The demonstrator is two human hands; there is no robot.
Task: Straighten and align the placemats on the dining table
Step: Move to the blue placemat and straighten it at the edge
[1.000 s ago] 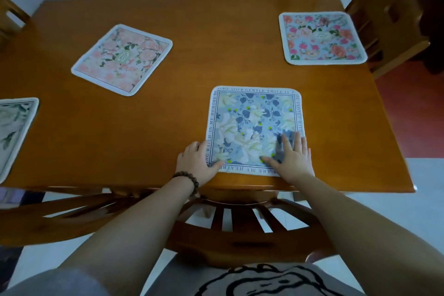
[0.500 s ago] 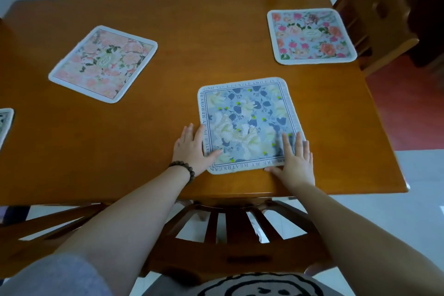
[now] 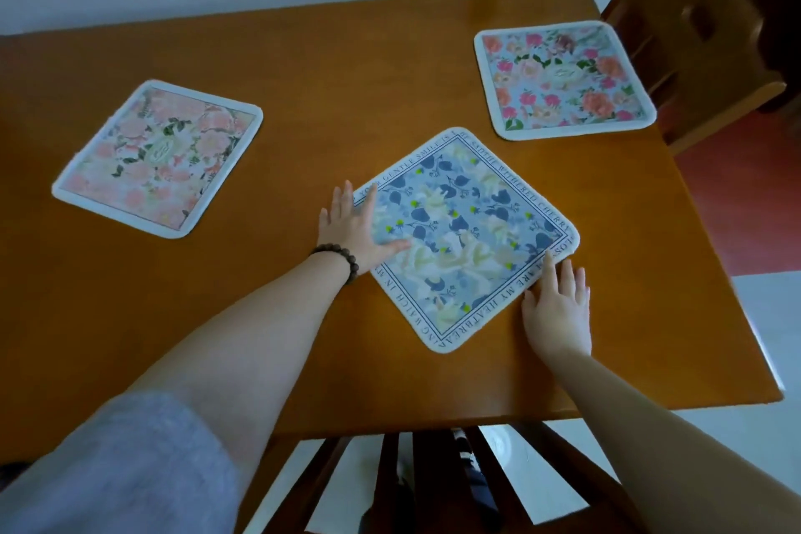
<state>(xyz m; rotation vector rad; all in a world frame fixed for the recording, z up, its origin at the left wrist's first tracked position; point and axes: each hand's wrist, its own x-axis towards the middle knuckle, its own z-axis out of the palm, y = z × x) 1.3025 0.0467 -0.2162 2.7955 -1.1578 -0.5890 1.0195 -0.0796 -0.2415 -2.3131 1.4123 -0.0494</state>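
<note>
Blue mat point(image 3: 466, 236) has turned since a second ago: then square to the near table point(image 3: 390, 56) edge, now diamond-wise, one corner toward the person. Judgement: alignment has worsened and must be turned back. Left hand point(image 3: 353, 225) presses flat on its left corner; right hand point(image 3: 557, 308) lies flat beside its right edge, fingertip touching. Neither grips. Pink mat point(image 3: 158, 158) lies skewed at left; red mat point(image 3: 563, 80) near the chair point(image 3: 702, 35). Nothing obstructs.
</note>
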